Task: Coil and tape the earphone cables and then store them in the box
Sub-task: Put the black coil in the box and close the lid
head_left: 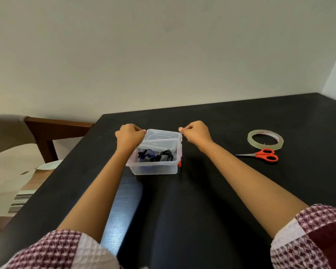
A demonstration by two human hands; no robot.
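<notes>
A plain pale wall (144,45) rises behind the dark matte counter (231,123), whose near surface catches a soft sheen, while past the counter's left edge stands a brown wooden chair frame (52,129) over a light floor (0,171).

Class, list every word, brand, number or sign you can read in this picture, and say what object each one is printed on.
Nothing can be read.
Tape roll: reddish print on its inner core, too small and blurred to make out.
Clear plastic box, scissors and black table: no lettering visible.
</notes>
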